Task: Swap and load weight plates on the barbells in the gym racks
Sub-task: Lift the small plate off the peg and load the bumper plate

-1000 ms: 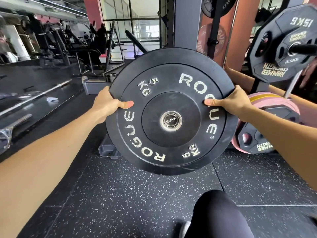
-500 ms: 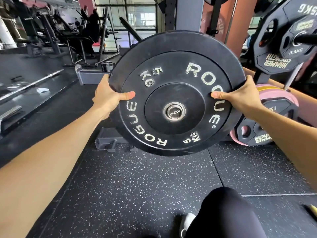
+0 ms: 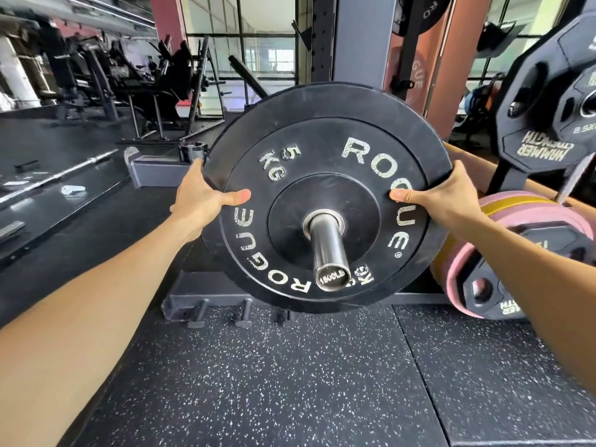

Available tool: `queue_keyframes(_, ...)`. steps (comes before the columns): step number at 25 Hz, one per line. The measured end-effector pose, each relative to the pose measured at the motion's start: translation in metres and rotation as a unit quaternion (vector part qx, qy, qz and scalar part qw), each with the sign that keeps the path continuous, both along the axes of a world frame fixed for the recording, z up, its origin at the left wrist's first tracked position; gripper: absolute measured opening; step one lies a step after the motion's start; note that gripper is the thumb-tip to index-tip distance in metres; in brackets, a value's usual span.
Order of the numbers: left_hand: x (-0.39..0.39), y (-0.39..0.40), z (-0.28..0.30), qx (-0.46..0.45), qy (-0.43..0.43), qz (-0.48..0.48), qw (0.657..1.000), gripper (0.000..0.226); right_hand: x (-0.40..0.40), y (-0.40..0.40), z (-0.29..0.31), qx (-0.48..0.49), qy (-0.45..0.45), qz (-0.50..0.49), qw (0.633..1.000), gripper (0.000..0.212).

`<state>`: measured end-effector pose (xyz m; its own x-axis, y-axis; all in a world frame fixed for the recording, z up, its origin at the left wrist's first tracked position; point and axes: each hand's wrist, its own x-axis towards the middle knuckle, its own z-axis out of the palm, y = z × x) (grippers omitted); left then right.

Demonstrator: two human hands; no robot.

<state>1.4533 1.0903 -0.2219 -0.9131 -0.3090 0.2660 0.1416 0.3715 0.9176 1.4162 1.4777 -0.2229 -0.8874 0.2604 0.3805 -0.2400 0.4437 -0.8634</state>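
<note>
Speckled black rubber floor (image 3: 290,382) lies below both outstretched arms, with a gym rack upright (image 3: 351,37) rising beyond them. The left hand (image 3: 200,196) grips the left rim of the plate (image 3: 325,162), thumb flat across the front face and fingers wrapped out of sight behind the edge. The right hand (image 3: 442,196) grips the opposite rim the same way, thumb pointing inward over the lettering. Between the hands the black plate, marked ROGUE and 5 KG, stands upright and is threaded on the barbell sleeve (image 3: 327,250), whose steel end sticks out through the centre hole toward the camera. Just beyond the right hand, a pink plate (image 3: 532,221) with a yellow one behind it sits low, with a black Hammer Strength plate (image 3: 541,150) hanging above them. Below the plate, short pegs (image 3: 222,312) stick out from the rack base. Far past the left hand, a bare barbell (image 3: 74,171) lies on the floor near benches and machines.
</note>
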Motion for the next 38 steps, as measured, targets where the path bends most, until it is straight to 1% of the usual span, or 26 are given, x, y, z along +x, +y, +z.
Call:
queue_keyframes(6, -0.081, -0.009, -0.005, 0.012, 0.013, 0.009, 1.0, 0.141, -0.09, -0.006, -0.002, 0.0, 0.013, 0.017, 1.0, 0.107)
queue_keyframes(11, -0.14, -0.016, -0.007, 0.016, 0.011, 0.007, 1.0, 0.148, -0.151, -0.009, -0.003, 0.0, 0.025, 0.024, 0.999, 0.105)
queue_keyframes(16, -0.189, -0.023, -0.006, 0.018, 0.008, 0.014, 1.0, 0.151, -0.199, -0.014, -0.002, -0.007, 0.009, 0.025, 1.0, 0.091)
queue_keyframes(19, -0.214, -0.026, -0.005, 0.016, 0.003, 0.018, 1.0, 0.151, -0.22, -0.017, -0.002, -0.016, -0.001, 0.016, 1.0, 0.09)
queue_keyframes(23, -0.242, -0.028, -0.003, 0.022, 0.0, 0.016, 1.0, 0.149, -0.244, -0.02, -0.005, -0.023, -0.005, 0.008, 1.0, 0.091)
queue_keyframes(28, -0.261, -0.026, -0.002, 0.038, -0.013, 0.024, 0.999, 0.135, -0.264, -0.025, 0.002, -0.02, -0.011, 0.009, 1.0, 0.102)
queue_keyframes(31, -0.271, -0.031, -0.008, 0.054, -0.014, 0.029, 0.998, 0.126, -0.271, -0.026, 0.004, -0.01, -0.01, 0.009, 1.0, 0.101)
queue_keyframes(33, -0.272, -0.033, -0.01, 0.043, -0.011, 0.034, 0.998, 0.125, -0.272, -0.026, 0.004, -0.004, -0.009, 0.007, 1.0, 0.099)
queue_keyframes(36, -0.269, -0.033, -0.01, 0.011, -0.015, 0.045, 0.999, 0.133, -0.27, -0.027, 0.004, 0.005, -0.008, 0.011, 1.0, 0.1)
queue_keyframes(37, -0.268, -0.032, -0.009, -0.004, -0.027, 0.052, 0.998, 0.132, -0.268, -0.028, 0.005, 0.008, -0.01, 0.013, 1.0, 0.1)
queue_keyframes(38, -0.266, -0.03, -0.008, -0.027, -0.043, 0.068, 0.996, 0.123, -0.266, -0.028, 0.007, 0.01, -0.014, 0.014, 1.0, 0.1)
